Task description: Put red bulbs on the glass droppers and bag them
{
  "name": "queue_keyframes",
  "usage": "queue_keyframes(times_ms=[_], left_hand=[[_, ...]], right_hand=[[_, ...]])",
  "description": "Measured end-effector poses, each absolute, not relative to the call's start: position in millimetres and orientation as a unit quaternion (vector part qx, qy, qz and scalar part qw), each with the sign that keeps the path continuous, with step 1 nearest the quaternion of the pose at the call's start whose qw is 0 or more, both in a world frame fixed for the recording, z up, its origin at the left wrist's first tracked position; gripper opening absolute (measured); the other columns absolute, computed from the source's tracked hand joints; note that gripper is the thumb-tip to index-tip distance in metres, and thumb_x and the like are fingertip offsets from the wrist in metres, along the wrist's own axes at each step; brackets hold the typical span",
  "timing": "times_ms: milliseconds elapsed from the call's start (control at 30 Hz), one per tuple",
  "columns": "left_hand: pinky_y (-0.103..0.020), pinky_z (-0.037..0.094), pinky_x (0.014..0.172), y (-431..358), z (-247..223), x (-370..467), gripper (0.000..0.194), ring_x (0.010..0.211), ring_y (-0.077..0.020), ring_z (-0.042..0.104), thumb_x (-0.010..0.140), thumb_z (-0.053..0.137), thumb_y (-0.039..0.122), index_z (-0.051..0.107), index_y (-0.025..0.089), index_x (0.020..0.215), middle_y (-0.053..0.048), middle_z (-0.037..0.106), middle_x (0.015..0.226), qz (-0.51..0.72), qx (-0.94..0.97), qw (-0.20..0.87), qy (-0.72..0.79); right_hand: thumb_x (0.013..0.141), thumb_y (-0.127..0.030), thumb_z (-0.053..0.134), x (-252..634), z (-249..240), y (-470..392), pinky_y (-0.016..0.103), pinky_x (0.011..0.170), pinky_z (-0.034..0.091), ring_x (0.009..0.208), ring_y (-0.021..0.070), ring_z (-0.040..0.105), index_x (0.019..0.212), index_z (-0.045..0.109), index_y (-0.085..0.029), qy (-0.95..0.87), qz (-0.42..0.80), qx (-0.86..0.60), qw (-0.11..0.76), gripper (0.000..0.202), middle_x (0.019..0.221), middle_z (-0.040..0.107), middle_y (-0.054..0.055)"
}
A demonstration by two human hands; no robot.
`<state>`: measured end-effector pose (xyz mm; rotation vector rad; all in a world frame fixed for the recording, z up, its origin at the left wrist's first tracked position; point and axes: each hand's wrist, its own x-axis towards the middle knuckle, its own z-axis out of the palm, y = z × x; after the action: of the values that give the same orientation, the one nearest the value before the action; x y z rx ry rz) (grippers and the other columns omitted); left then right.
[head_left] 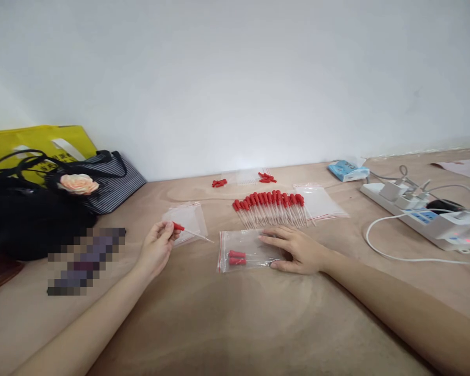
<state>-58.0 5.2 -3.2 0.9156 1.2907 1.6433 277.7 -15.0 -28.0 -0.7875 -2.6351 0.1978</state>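
My left hand [157, 249] pinches a dropper [196, 235] by its red rubber bulb, its thin clear tube pointing right and slightly down. My right hand [300, 251] rests on the right end of a clear zip bag [245, 241], fingers apart, thumb at the bag's lower edge. Two droppers with red bulbs [237, 257] lie inside that bag, bulbs to the left. Just beyond it, a row of several red-bulbed droppers [272, 204] lies side by side, tubes towards me. Under and beside my left hand are flat clear zip bags [194, 216].
More zip bags [323, 202] lie right of the row. Loose red bulbs [219, 183] and thin clear tubes [247, 178] sit near the wall. At right are a tissue pack [348, 171] and a power strip [407, 214] with cables. Bags [27, 219] stand at left beside a pixelated object [86, 261].
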Motion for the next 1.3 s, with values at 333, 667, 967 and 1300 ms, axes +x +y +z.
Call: queue_keyframes(times_ms=[333, 667, 967, 1300], left_hand=[[-0.017, 0.046, 0.060, -9.1, -7.5, -41.3, 0.026, 0.058, -0.0069, 0.054, 0.057, 0.074, 0.027, 0.053, 0.016, 0.067, 0.003, 0.059, 0.061, 0.635, 0.351, 0.466, 0.506], [-0.028, 0.050, 0.076, -21.4, -10.4, -29.5, 0.026, 0.075, -0.0155, 0.064, 0.056, 0.075, 0.030, 0.057, 0.017, 0.070, -0.004, 0.066, 0.075, 0.506, 0.432, 0.542, 0.513], [-0.029, 0.049, 0.073, -29.4, -2.7, -14.7, 0.020, 0.078, -0.0183, 0.063, 0.060, 0.070, 0.028, 0.062, 0.020, 0.077, -0.005, 0.067, 0.083, 0.348, 0.616, 0.489, 0.510], [-0.028, 0.050, 0.067, -13.8, -8.9, 3.2, 0.028, 0.069, -0.0150, 0.062, 0.057, 0.069, 0.031, 0.057, 0.017, 0.079, -0.002, 0.062, 0.077, 0.394, 0.587, 0.468, 0.530]], right_hand=[[0.080, -0.050, 0.045, 277.7, -29.2, -15.1, 0.043, 0.092, 0.035, 0.115, 0.0245, 0.041, 0.132, 0.034, -0.020, -0.937, 0.071, -0.285, 0.190, 0.061, 0.129, 0.042, 0.012], [0.080, -0.049, 0.046, 277.2, -26.7, -15.9, 0.042, 0.093, 0.034, 0.116, 0.0236, 0.039, 0.132, 0.033, -0.021, -0.939, 0.075, -0.284, 0.179, 0.061, 0.129, 0.043, 0.011], [0.083, -0.046, 0.043, 275.9, -22.5, -17.4, 0.042, 0.094, 0.032, 0.117, 0.0235, 0.039, 0.130, 0.039, -0.024, -0.948, 0.054, -0.276, 0.149, 0.051, 0.129, 0.042, 0.010], [0.082, -0.046, 0.045, 275.7, -22.6, -18.0, 0.043, 0.092, 0.035, 0.115, 0.0253, 0.040, 0.131, 0.037, -0.025, -0.944, 0.064, -0.283, 0.160, 0.053, 0.130, 0.041, 0.010]])
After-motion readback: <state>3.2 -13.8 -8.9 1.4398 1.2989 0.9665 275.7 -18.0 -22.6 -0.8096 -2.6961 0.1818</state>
